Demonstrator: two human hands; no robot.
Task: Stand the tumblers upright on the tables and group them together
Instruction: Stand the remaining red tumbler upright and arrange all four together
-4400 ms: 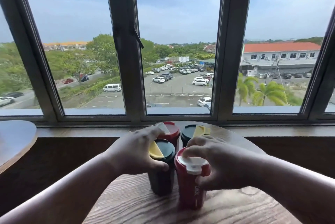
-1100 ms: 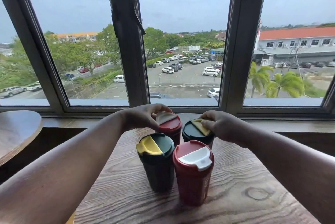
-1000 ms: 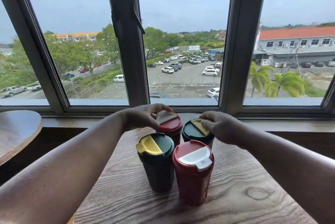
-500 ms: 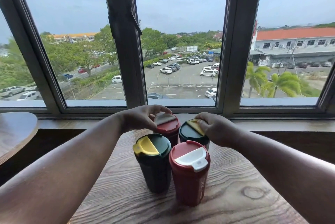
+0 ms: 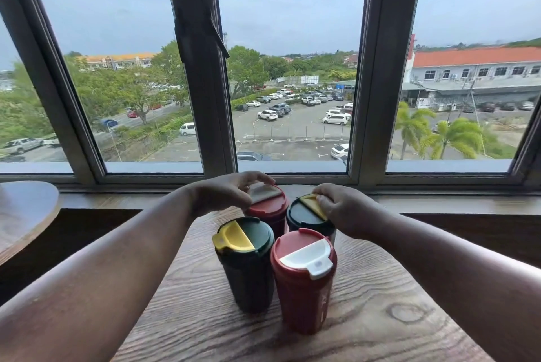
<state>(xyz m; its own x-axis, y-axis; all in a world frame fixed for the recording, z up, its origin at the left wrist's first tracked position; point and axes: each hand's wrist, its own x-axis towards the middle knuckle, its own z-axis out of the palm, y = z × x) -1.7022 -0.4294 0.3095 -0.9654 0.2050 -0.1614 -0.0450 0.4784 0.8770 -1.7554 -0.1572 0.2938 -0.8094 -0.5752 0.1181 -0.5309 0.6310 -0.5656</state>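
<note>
Head view, wood-grain table (image 5: 380, 332) by window (image 5: 292, 68), left hand (image 5: 225, 193) gripping red tumbler (image 5: 268, 209), right hand (image 5: 348, 209) gripping green tumbler (image 5: 304, 219)

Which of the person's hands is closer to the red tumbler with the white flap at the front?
Right. The right hand rests on the far dark tumbler just behind the near red tumbler; the left hand sits on the far red tumbler, diagonally farther away.
</note>
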